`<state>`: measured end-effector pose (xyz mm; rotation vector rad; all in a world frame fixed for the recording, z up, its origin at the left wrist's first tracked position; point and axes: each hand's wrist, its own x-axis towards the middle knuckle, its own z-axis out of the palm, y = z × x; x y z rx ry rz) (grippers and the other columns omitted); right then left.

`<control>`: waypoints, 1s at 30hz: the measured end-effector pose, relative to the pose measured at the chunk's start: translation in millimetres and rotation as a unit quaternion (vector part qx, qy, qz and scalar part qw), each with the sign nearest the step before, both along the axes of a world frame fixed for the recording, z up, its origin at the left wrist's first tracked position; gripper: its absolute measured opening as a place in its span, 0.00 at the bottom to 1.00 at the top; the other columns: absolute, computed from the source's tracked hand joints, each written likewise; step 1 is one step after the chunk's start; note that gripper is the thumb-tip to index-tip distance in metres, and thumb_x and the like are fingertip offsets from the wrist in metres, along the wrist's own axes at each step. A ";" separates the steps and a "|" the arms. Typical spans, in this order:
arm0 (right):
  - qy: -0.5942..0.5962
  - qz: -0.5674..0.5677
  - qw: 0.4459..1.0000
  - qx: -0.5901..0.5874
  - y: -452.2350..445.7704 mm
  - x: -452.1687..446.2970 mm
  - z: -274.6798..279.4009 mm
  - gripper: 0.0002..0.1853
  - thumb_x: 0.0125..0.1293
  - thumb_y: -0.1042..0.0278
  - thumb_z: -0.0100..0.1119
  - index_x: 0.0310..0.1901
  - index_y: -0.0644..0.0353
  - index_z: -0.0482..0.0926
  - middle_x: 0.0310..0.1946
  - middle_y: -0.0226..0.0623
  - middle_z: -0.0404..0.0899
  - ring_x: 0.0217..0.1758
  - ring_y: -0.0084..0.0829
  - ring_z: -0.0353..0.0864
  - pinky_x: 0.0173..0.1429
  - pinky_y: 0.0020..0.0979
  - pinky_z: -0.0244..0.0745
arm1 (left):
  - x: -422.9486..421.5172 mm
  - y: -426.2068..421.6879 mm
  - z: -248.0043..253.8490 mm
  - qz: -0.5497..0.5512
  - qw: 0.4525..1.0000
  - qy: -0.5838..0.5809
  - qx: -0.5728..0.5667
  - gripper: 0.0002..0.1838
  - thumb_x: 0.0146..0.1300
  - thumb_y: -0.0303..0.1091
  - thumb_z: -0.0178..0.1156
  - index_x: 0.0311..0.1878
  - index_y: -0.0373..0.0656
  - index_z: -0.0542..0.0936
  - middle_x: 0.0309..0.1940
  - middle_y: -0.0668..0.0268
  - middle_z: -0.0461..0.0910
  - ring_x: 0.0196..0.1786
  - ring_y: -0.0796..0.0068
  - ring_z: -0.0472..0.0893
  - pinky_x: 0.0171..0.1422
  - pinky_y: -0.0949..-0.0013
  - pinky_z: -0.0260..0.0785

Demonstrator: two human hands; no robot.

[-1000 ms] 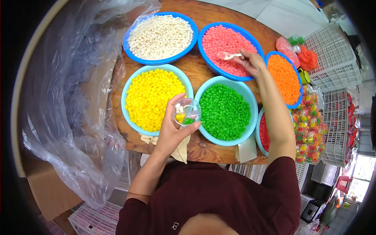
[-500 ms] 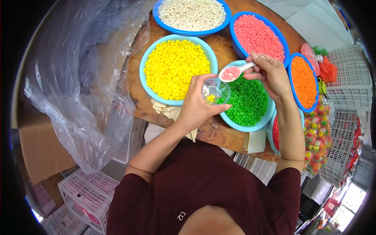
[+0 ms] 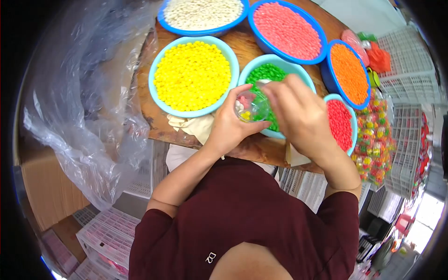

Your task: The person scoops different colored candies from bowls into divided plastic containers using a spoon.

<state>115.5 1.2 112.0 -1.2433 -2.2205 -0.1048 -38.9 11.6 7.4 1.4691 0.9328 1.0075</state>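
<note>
My left hand [image 3: 226,123] is closed around a small clear plastic cup [image 3: 259,108] tilted toward me. White, pink and yellow candies lie inside it. Just right of the cup is my right hand [image 3: 301,112], smeared by motion, its fingers curled on a white spoon [image 3: 264,82]. Only a bit of the spoon shows; the rest is hidden by the fingers. Both hands are over the light-blue bowl [image 3: 305,77] of green candies [image 3: 266,72], which they partly cover. Left of them, yellow candies [image 3: 192,77] fill another light-blue bowl.
Blue bowls of white candies [image 3: 203,13], pink candies [image 3: 287,30] and orange candies [image 3: 348,73] stand along the far side. Red candies [image 3: 339,123] are at the right. Plastic sheeting [image 3: 88,102] hangs on the left. Bagged mixed candies [image 3: 373,144] and crates [image 3: 405,149] stand beyond the table's right edge.
My right hand has moved down and toward me, turning the spoon over beside the cup. Pink candies now show in the cup. The view has shifted, so the bowls appear farther left.
</note>
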 end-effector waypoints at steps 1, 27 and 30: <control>-0.020 -0.045 0.998 0.031 -6.0 14.3 0.9 0.05 0.61 0.76 0.62 0.39 0.62 0.79 0.30 0.40 0.74 0.30 0.38 0.79 0.32 0.36 0.74 | 3.8 -4.7 -1.8 -0.028 0.988 -0.106 -0.109 0.42 0.44 0.31 0.80 0.63 0.40 0.68 0.53 0.59 0.76 0.54 0.71 0.76 0.59 0.66 0.71; 0.743 -0.333 0.559 -0.158 -138.1 241.2 -125.4 0.14 0.72 0.66 0.55 0.41 0.73 0.78 0.30 0.42 0.80 0.31 0.31 0.84 0.39 0.31 0.87 | 90.6 -40.1 9.9 -0.272 0.922 -0.141 -0.237 0.44 0.46 0.23 0.77 0.66 0.41 0.65 0.60 0.60 0.67 0.62 0.71 0.70 0.66 0.66 0.66; 0.733 -0.331 0.574 -0.156 -138.3 239.4 -123.0 0.13 0.72 0.66 0.56 0.41 0.73 0.78 0.30 0.42 0.80 0.31 0.31 0.84 0.39 0.30 0.87 | 97.5 -38.2 3.8 -0.292 0.916 -0.134 -0.238 0.46 0.46 0.23 0.77 0.68 0.42 0.63 0.62 0.60 0.64 0.63 0.72 0.69 0.65 0.66 0.66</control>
